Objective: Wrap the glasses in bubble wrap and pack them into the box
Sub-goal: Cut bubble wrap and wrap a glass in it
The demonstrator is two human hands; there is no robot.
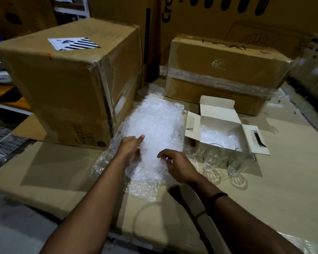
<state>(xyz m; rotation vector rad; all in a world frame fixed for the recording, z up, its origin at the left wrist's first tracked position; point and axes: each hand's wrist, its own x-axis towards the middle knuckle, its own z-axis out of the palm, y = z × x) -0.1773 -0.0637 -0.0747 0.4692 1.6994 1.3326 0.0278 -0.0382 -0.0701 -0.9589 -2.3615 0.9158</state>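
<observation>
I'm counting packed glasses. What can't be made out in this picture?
Head view:
- Small box: the bubble wrap inside hides whether a glass lies under it.
- Glasses: two show; overlap may hide more.
- Left hand and right hand: the grip on the bubble wrap sheet is unclear against glare.
- Carton label: print blurred.

Dim warehouse light with dark, vignetted corners; glare whitens the bubble wrap (154, 129), the cartons bow at the edges, fingers slightly blurred
</observation>
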